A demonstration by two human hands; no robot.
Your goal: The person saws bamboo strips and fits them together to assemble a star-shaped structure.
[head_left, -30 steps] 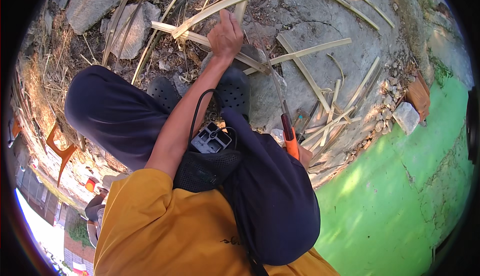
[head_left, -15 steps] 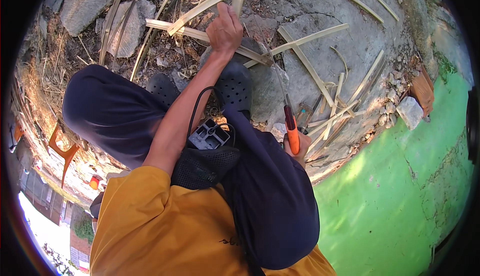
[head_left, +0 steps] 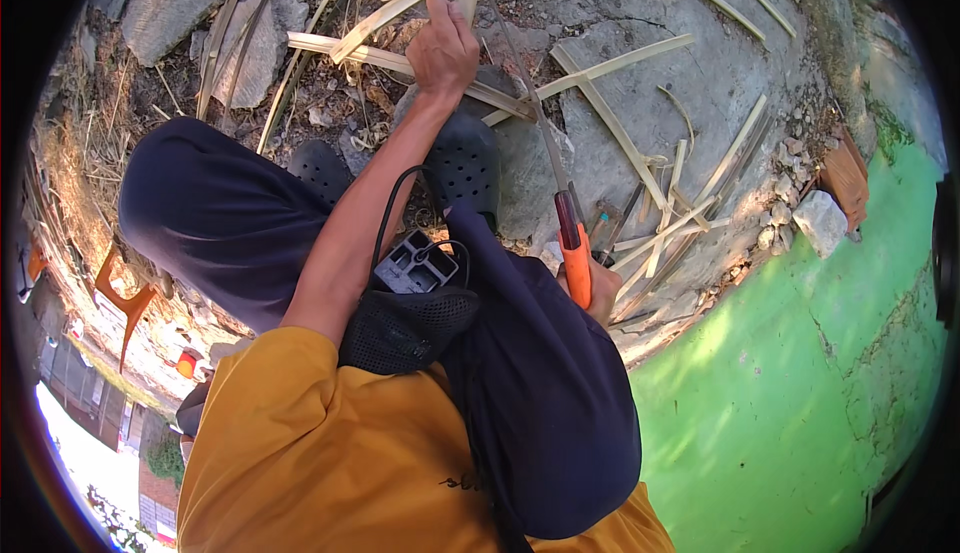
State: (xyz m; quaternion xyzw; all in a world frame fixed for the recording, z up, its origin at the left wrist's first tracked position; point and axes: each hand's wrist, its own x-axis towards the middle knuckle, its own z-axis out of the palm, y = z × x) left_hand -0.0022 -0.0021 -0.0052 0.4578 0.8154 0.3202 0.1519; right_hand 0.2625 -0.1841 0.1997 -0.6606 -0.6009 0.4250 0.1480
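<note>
My left hand [head_left: 442, 48] reaches forward over my knee and is closed on a pale split bamboo strip [head_left: 398, 5] lying among other strips on the cracked stone ground. My right hand [head_left: 603, 291] shows only partly beside my right knee. It grips the orange handle [head_left: 575, 265] of a long thin-bladed cutting tool. The tool's blade [head_left: 540, 143] runs up toward the strips near my left hand.
Black clogs [head_left: 465, 163] are on my feet. More bamboo strips [head_left: 610, 123] are scattered over the ground, with flat rocks [head_left: 250, 38] at the left. A green painted surface [head_left: 800, 383] lies to the right, a brick [head_left: 848, 175] and a stone [head_left: 820, 221] at its edge. A black pouch [head_left: 410, 325] hangs at my chest.
My left hand has slid slightly farther away along the bamboo strips. The orange-handled tool stays in my right hand, barely shifted.
</note>
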